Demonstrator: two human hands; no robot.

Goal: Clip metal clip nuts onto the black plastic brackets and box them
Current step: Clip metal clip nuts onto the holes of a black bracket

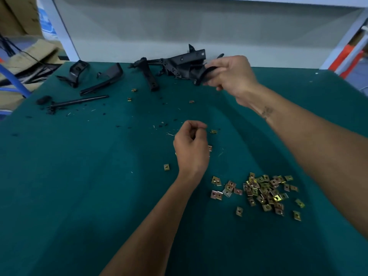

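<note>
Already the right hand [231, 73] is curled round the end of a black plastic bracket [187, 62] at the table's [79, 196] far edge, the bracket's long body running leftward from the grip over other black parts [95, 80]. Nearer the middle, the left hand [191, 146] has its fingers curled together; whether they pinch a clip nut I cannot tell. A heap of clip nuts [262, 191] lies toward the near right, closest to the left hand, so that hand probably feeds the nut up and right to the bracket.
</note>
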